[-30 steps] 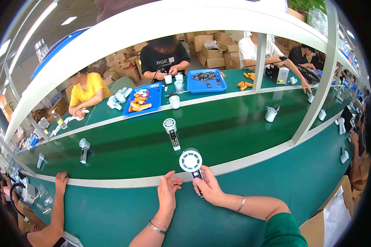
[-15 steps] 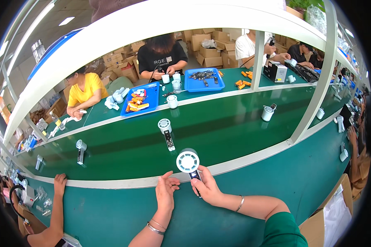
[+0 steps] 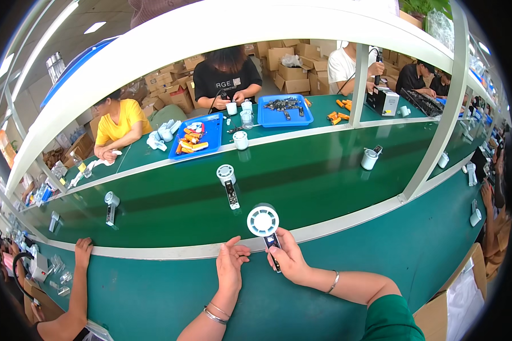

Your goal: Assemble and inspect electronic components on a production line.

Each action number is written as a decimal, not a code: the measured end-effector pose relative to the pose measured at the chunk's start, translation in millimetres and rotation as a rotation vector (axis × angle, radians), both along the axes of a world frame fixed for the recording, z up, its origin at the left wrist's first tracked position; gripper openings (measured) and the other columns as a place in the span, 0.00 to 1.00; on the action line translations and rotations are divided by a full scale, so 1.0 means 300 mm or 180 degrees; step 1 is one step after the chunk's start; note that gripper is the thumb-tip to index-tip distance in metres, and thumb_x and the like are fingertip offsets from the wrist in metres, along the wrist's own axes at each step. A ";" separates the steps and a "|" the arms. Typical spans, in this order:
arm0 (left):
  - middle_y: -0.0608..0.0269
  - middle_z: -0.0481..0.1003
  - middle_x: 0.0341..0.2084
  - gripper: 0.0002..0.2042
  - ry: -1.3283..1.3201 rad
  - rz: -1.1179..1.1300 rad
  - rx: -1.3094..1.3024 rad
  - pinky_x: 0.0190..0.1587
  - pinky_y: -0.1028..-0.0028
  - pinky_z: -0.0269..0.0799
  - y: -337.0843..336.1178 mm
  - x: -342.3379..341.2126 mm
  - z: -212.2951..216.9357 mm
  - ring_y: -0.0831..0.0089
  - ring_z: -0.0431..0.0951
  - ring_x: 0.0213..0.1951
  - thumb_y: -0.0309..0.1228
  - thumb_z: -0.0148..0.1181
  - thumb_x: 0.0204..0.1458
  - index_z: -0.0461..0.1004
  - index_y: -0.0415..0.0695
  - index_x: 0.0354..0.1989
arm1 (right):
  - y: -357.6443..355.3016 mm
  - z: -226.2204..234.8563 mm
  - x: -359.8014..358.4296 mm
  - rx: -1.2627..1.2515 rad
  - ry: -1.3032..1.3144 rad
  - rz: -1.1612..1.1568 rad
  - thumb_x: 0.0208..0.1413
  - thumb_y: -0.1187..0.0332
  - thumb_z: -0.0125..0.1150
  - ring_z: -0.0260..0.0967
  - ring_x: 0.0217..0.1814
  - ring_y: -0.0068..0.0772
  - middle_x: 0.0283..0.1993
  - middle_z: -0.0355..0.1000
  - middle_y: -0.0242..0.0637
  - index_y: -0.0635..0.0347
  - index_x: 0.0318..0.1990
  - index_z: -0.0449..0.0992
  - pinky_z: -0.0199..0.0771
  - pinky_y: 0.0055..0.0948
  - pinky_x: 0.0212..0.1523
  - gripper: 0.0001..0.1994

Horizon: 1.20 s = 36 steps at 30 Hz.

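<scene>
My right hand [image 3: 290,260] grips a small handheld fan [image 3: 263,221] by its narrow handle, thumb across the front. The fan's round white head faces up, with a ring of slots around a plain centre. Dark circuitry shows along the handle above and beside my thumb. My left hand [image 3: 231,265] hovers just left of the handle, palm turned toward it, loosely curled fingers apart and nothing held. Beyond my hands, on the green belt, lies another fan [image 3: 226,174] with an exposed circuit board in its handle.
More fan units [image 3: 112,199] rest along the belt [image 3: 301,176], bordered by a pale rail [image 3: 335,227]. Across it stand a blue tray [image 3: 210,142] of orange cells and another blue tray [image 3: 270,121] of dark parts. A co-worker's arm [image 3: 81,278] reaches in at left; a carton [image 3: 438,307] stands lower right.
The view has shifted slightly. My right hand and the fan sit a little further right, with a slightly wider gap from my left hand. The grip is unchanged.
</scene>
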<state>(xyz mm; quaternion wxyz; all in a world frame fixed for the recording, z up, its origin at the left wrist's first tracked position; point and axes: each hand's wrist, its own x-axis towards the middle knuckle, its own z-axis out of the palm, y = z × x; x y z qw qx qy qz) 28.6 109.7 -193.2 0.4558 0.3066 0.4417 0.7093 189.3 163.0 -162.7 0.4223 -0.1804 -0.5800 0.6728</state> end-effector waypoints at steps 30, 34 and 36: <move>0.58 0.69 0.45 0.22 0.0622 -0.0688 0.0358 0.44 0.73 0.68 -0.032 0.115 0.001 0.74 0.69 0.42 0.38 0.44 0.61 0.61 0.36 0.58 | 0.004 -0.043 -0.015 -0.0157 -0.0190 0.0131 0.56 0.78 0.48 0.65 0.31 0.21 0.41 0.63 0.36 0.63 0.61 0.47 0.68 0.20 0.26 0.27; 0.62 0.70 0.41 0.19 0.0544 -0.0878 -0.0005 0.41 0.75 0.67 -0.034 0.106 0.015 0.78 0.68 0.37 0.35 0.46 0.60 0.63 0.36 0.54 | -0.009 -0.057 -0.024 -0.0284 -0.0304 0.0406 0.57 0.77 0.47 0.65 0.34 0.21 0.43 0.63 0.37 0.63 0.62 0.46 0.69 0.20 0.29 0.27; 0.63 0.70 0.40 0.16 0.0351 -0.0832 -0.0229 0.41 0.76 0.67 -0.032 0.096 -0.009 0.78 0.69 0.37 0.34 0.46 0.60 0.64 0.37 0.52 | -0.017 -0.080 -0.037 -0.0136 -0.0412 0.0442 0.57 0.77 0.47 0.65 0.35 0.21 0.43 0.63 0.36 0.62 0.62 0.46 0.69 0.21 0.32 0.27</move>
